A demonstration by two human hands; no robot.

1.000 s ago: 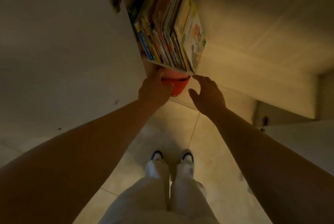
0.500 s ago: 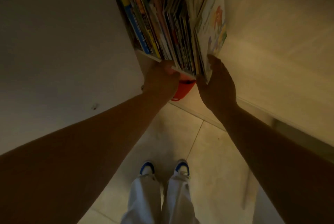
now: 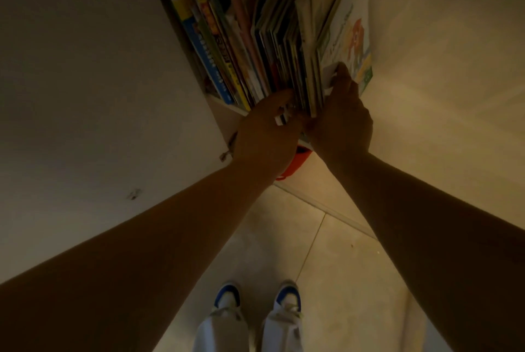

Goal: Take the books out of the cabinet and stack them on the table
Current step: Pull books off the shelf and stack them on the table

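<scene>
A tight row of thin, colourful books [image 3: 264, 39] stands upright on a white cabinet shelf [image 3: 227, 107] at the top of the head view. My left hand [image 3: 264, 130] reaches into the middle of the row, its fingers pushed in among the lower edges of the spines. My right hand [image 3: 341, 118] grips the lower edge of the outermost book [image 3: 349, 36], a pale cover with an orange animal picture, thumb on its face. The table is out of view.
The open white cabinet door [image 3: 85, 96] fills the left side, close to my left forearm. A beige wall [image 3: 440, 96] rises on the right. An orange container [image 3: 295, 164] sits under the shelf behind my hands. Tiled floor and my shoes [image 3: 255, 297] lie below.
Both hands have risen from below the shelf edge onto the books. The left hand has pushed in among the spines, and the right hand has closed on the outermost book's lower edge.
</scene>
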